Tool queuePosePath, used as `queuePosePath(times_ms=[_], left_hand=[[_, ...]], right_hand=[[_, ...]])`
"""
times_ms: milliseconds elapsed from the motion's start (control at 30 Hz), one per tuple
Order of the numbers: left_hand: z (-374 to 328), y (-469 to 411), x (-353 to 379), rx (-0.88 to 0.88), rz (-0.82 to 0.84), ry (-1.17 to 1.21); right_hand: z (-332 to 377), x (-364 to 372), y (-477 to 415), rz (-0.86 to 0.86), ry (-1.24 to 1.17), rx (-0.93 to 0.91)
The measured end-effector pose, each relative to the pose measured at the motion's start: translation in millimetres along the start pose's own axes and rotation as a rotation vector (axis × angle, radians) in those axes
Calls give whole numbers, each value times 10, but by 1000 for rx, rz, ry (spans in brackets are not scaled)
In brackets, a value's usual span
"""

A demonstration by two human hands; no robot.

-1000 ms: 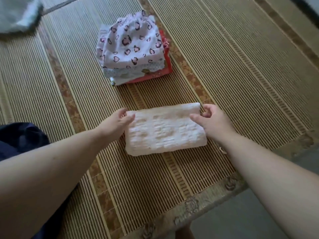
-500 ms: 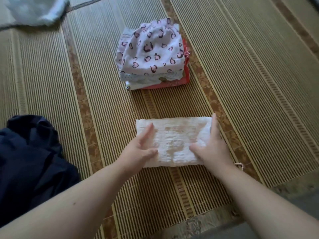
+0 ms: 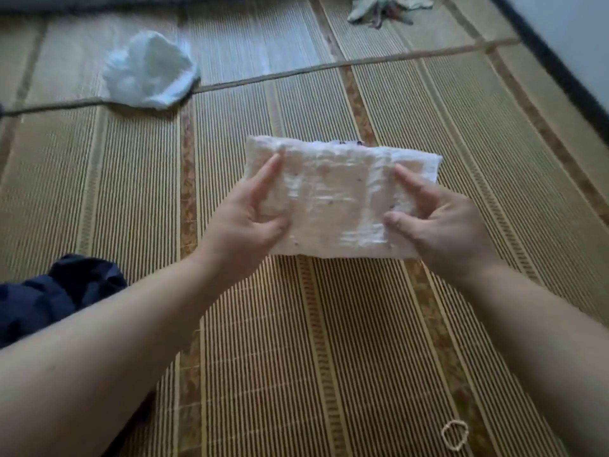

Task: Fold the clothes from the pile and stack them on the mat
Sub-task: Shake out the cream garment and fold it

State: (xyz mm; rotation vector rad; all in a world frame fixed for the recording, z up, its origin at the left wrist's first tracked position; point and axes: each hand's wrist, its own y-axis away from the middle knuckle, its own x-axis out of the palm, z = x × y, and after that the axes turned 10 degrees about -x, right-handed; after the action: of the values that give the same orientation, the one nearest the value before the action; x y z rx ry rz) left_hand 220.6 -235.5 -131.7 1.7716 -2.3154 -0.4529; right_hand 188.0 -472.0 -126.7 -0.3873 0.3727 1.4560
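A folded pale pink cloth [image 3: 336,199] is lifted above the woven mat [image 3: 329,341], held level between both hands. My left hand [image 3: 245,222] grips its left end, thumb on top and fingers underneath. My right hand [image 3: 435,225] pinches its right end the same way. The cloth hides the stack of folded clothes; only a sliver of heart-print fabric [image 3: 349,143] peeks over its far edge.
A dark navy garment [image 3: 56,295] lies crumpled at the left by my forearm. A white cloth [image 3: 148,70] sits at the back left and a patterned garment [image 3: 385,8] at the far back. A small elastic ring [image 3: 454,435] lies on the mat near right.
Both hands took hold of the folded cloth, lifted it off the mat and carried it forward over the stack. The camera tilted up, bringing the far clothes into view.
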Motion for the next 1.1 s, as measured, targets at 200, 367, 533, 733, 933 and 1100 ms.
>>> queuePosePath(times_ms=[200,367,533,733,933,1100], left_hand=[[-50,-911,-135,-240,-190,-613],[318,-1040,-75,-408,-176,-1057],[510,-939,-58,-394,-83,-1198],[317,-797,-82,-194,-89,-1218],[36,-498,-108,21,-59,-1240],[73,190,-364,-1,-64,-1182]], right_hand=[[-147,229,-874,253,651,89],[-406,492,-1002,403,863,83],[-514,575,-877,424,852,152],[-295,547,-743,311,921,163],[125,628,-541,257,938,-22],[562,1078,-192,304,849,-191]])
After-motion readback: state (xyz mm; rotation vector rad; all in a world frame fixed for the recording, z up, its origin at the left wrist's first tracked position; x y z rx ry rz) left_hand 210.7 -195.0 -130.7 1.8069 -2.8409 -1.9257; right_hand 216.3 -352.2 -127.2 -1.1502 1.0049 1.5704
